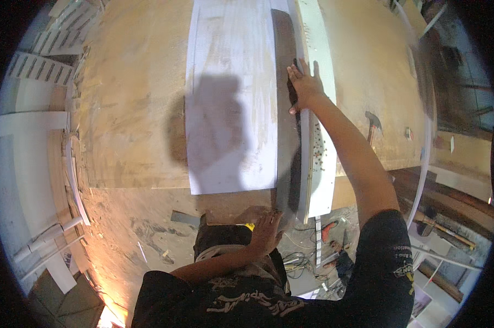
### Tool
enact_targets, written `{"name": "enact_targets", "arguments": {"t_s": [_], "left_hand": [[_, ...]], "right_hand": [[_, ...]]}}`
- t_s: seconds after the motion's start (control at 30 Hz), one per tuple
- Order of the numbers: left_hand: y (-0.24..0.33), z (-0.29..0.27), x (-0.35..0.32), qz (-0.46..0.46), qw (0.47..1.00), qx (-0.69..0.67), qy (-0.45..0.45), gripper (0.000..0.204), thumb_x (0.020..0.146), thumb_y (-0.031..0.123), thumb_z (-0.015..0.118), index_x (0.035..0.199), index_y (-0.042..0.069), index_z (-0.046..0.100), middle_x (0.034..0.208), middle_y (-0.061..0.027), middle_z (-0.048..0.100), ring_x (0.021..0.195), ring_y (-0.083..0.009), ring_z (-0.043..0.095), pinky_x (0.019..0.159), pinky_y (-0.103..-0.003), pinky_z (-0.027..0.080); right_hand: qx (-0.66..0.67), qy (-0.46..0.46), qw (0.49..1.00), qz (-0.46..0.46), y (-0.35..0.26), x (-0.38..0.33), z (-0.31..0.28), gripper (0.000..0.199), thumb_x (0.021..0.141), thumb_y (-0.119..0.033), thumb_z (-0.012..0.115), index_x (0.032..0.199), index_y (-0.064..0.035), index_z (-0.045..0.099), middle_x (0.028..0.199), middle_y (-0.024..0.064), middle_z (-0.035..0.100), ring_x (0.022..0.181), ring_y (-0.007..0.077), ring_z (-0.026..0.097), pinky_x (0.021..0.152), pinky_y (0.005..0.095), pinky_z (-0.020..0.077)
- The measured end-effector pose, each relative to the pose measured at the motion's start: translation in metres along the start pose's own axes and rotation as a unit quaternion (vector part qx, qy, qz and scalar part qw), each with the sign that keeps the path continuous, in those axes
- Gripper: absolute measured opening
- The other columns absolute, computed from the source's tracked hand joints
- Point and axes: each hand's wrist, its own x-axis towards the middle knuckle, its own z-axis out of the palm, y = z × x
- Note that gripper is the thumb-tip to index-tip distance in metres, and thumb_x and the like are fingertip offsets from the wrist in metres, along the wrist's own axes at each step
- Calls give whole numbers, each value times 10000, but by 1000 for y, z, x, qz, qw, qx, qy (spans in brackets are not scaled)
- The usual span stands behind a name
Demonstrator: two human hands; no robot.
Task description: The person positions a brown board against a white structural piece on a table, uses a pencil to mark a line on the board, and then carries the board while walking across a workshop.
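Observation:
My right hand (306, 87) lies with spread fingers across the top edge of a long, narrow board (307, 147), its thumb apart on the near side. My left hand (266, 232) is at the near right corner of a brown sheet (236, 205), fingers stretched out along its edge; the thumb side is hidden. On the brown sheet rests a long white panel (230, 49) with smudges, my shadow falling over it. Right of the narrow board runs a white strip (322, 186) scattered with small dark bits.
The broad, worn wooden tabletop (132, 98) carries a hammer (373, 126) and a small box-like item (409, 133) on the right. Below its front edge, cables (296, 262) and a red-handled tool (328, 232) lie on the floor. White slatted panels (42, 66) are stacked at left.

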Motion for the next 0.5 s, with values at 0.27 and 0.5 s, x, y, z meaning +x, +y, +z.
{"name": "enact_targets", "arguments": {"t_s": [0.27, 0.5], "left_hand": [[-25, -11, 59, 95, 993, 64, 9, 839, 860, 363, 671, 1537, 86, 261, 1584, -156, 244, 1452, -372, 243, 1156, -561, 221], [-27, -14, 68, 113, 984, 127, -42, 859, 852, 380, 665, 1537, 64, 255, 1614, -149, 183, 1496, -350, 150, 1188, -526, 173]], "right_hand": [[-13, -7, 1000, -2, 7, 14, -5, 1436, 484, -706, 835, 1559, -49, 147, 1607, 80, 265, 1514, 309, 95, 1206, 589, 18], [-49, -10, 999, -22, 7, 22, -10, 1449, 462, -695, 848, 1548, -26, 160, 1595, 136, 271, 1510, 315, 114, 1212, 573, 28]]}}
